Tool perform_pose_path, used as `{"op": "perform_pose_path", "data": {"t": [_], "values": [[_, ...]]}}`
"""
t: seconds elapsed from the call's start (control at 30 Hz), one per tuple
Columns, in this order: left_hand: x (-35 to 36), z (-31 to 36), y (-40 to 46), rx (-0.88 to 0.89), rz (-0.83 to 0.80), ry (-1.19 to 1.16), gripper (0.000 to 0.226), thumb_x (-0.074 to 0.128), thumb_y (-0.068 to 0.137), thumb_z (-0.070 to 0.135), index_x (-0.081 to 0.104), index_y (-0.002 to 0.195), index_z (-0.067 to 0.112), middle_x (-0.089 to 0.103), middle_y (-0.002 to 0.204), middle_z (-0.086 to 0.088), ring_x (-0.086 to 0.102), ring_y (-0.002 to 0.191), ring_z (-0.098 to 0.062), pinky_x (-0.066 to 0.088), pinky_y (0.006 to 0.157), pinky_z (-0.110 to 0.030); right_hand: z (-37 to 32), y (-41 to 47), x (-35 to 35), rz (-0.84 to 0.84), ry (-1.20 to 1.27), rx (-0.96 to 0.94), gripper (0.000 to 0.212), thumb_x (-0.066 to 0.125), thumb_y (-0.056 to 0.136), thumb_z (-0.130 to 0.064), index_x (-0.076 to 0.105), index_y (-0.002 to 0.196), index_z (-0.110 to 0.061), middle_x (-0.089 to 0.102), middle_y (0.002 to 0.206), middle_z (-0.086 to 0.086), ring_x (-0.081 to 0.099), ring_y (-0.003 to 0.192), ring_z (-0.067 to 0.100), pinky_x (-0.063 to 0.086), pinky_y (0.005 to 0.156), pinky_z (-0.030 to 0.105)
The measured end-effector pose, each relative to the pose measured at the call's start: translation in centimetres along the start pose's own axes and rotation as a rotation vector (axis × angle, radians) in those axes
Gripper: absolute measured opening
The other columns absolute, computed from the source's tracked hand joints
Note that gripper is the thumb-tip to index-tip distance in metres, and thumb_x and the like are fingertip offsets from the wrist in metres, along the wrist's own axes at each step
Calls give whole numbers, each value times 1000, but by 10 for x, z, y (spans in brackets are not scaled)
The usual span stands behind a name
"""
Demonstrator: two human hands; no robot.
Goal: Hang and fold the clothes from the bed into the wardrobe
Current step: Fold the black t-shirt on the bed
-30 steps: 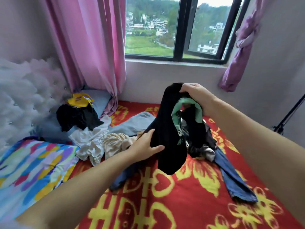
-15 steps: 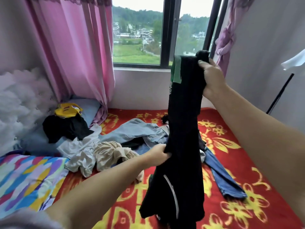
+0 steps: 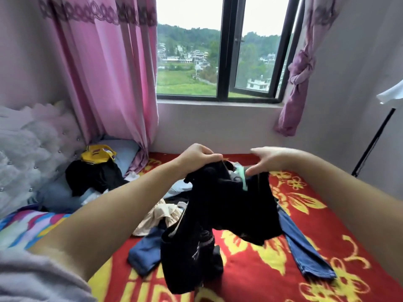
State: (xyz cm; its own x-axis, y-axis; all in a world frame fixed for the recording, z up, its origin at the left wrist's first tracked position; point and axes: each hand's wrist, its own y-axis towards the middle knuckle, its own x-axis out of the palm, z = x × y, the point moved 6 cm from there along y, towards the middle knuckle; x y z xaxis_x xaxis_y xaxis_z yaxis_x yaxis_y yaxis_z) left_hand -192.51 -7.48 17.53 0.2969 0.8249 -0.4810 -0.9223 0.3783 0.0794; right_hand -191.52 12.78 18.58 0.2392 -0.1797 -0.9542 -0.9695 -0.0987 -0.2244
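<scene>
Both hands, left hand [image 3: 197, 156] and right hand [image 3: 267, 161], pinch 1 black garment [image 3: 220, 205]; the bed [image 3: 283, 264] holds plenty unsorted.

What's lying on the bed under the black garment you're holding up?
Under the black garment, held by the left hand and right hand, blue jeans and a cream top show on the red blanket. Anything directly beneath is covered.
</scene>
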Motion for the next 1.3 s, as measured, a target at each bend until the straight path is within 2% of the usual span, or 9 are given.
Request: {"op": "perform_pose_path", "data": {"t": [0.07, 0.17, 0.3, 0.47, 0.57, 0.63, 0.83, 1.07, 1.3], "values": [[7, 20, 8, 63, -14, 23, 37, 69, 85, 36, 62, 62, 8, 44, 41, 8, 40, 33, -7, 28, 35, -11, -46, -9, 25, -75, 288, -295, 84, 72, 83, -30, 24, 149, -14, 43, 144, -1, 44, 129, 11, 36, 107, 23], [5, 25, 14, 38, 27, -22, 37, 69, 85, 34, 62, 67, 3, 47, 46, 3, 42, 38, -8, 33, 38, -15, -69, -11, 34, 15, 921, -392, 36, 59, 89, -2, 52, 123, -10, 64, 101, 7, 60, 92, 18, 49, 81, 30], [6, 1, 9, -61, -40, -391, 33, 58, 91, 44, 65, 84, 12, 65, 66, 4, 60, 66, -13, 47, 53, -19, -59, -1, 32, 178, 961, -258, 22, 42, 92, -3, 59, 93, 12, 54, 80, 15, 50, 72, 26, 39, 66, 37], [23, -46, -16, -84, -237, -462, 18, 61, 92, 30, 65, 108, 24, 72, 101, 4, 67, 93, -12, 53, 79, -29, -48, 8, 21, 250, 1186, -153, 22, 39, 96, -9, 58, 85, -5, 47, 74, 11, 47, 56, 17, 33, 48, 23], [14, -46, -17, -61, -58, -553, 15, 54, 96, 11, 68, 96, 17, 74, 86, 3, 70, 77, -9, 55, 66, -22, -50, 5, 13, 275, 1120, -193, 29, 39, 97, -10, 61, 79, -13, 56, 65, -2, 52, 50, 3, 40, 43, 16], [5, -34, -13, -26, -9, -544, 14, 55, 96, 12, 68, 90, 11, 72, 75, 2, 68, 65, -8, 52, 55, -18, -57, 1, 14, 319, 933, -265, 25, 41, 101, -22, 63, 111, -14, 64, 94, -5, 59, 82, 2, 47, 76, 17], [-6, -11, -10, -53, -40, -318, 17, 59, 89, 13, 73, 89, 3, 68, 77, -10, 63, 64, -15, 51, 57, -22, -78, -25, 30, 333, 331, -432, 74, 53, 76, -65, 22, 141, -50, 67, 105, -3, 64, 94, 18, 49, 86, 34], [-5, 8, -4, 33, -77, -136, 12, 66, 82, 20, 65, 77, 9, 51, 61, 4, 47, 54, -8, 36, 48, -17, -59, -21, -1, 664, 284, -325, 14, 50, 83, -3, 62, 87, -8, 68, 85, 9, 61, 84, 32, 47, 73, 35], [2, -62, -12, -106, -153, 81, 20, 58, 82, 5, 63, 74, 23, 57, 51, 17, 56, 51, -1, 43, 47, -15, -23, -22, -64, 916, 543, -271, 30, 48, 80, 3, 68, 83, -19, 65, 80, -5, 58, 80, 12, 40, 70, 8]]}}
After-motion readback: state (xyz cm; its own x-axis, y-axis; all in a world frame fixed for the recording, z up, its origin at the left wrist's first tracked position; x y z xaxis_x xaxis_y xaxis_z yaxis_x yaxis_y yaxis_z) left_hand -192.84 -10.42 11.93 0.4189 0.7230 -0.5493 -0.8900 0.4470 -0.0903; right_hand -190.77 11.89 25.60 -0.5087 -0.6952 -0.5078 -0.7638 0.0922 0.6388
